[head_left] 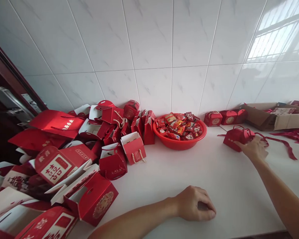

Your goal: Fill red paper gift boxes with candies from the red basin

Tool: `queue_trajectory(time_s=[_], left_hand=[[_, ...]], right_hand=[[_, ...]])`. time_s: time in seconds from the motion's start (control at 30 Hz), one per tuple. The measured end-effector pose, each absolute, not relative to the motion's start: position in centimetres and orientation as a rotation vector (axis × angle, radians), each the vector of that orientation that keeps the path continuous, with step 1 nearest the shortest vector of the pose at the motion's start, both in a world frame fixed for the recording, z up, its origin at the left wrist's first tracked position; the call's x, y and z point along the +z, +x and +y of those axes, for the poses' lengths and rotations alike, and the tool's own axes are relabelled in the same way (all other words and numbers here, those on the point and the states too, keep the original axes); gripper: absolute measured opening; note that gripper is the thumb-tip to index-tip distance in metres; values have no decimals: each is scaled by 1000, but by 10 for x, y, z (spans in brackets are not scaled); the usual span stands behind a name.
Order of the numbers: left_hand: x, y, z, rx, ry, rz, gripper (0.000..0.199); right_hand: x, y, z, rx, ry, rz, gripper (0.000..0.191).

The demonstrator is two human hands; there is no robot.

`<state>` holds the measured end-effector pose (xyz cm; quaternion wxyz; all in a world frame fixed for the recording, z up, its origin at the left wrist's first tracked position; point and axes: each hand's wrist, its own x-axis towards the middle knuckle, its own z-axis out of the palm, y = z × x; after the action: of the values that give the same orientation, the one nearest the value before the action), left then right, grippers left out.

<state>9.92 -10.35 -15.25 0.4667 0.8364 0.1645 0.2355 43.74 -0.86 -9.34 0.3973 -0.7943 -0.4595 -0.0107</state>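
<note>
My right hand (255, 147) is at the right, with its fingers around a small closed red box (235, 137) that has a dark red ribbon on top. That box stands on the white table (229, 186). Near the front of the table rests my left hand (195, 203), its fingers curled and thumb and fingertips close together; whether anything is inside is hidden. Behind my hands, a red bowl (179, 144) is full of red-wrapped sweets (176, 126).
Many open red and white gift boxes (103, 199) pile up on the left. Closed red boxes (213, 119) line the tiled wall beside a cardboard box (289, 121). Loose dark red ribbons (286, 146) lie at the right. A door handle (12, 103) is far left.
</note>
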Motion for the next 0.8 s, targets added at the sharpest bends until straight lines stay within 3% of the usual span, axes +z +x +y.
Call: queue_trajectory(time_s=[0.13, 0.37, 0.47, 0.57, 0.7, 0.8], left_hand=[[-156, 100, -103, 583, 2077, 406, 9], [-154, 101, -103, 529, 2076, 441, 8], [-153, 100, -103, 537, 2062, 438, 7], [-152, 100, -103, 548, 2051, 436, 8], [-152, 101, -103, 530, 2099, 439, 5], [-155, 101, -103, 561, 2191, 411, 4]], right_hand=[[-86, 426, -4, 83, -2167, -819, 101], [-90, 419, 2, 93, -2043, -861, 105], [-85, 399, -1, -22, -1860, -963, 86], [-71, 356, -7, -166, -1669, -1126, 52], [-54, 274, -16, -90, -1144, -1570, 15], [-52, 209, -23, 114, -853, -1931, 17]])
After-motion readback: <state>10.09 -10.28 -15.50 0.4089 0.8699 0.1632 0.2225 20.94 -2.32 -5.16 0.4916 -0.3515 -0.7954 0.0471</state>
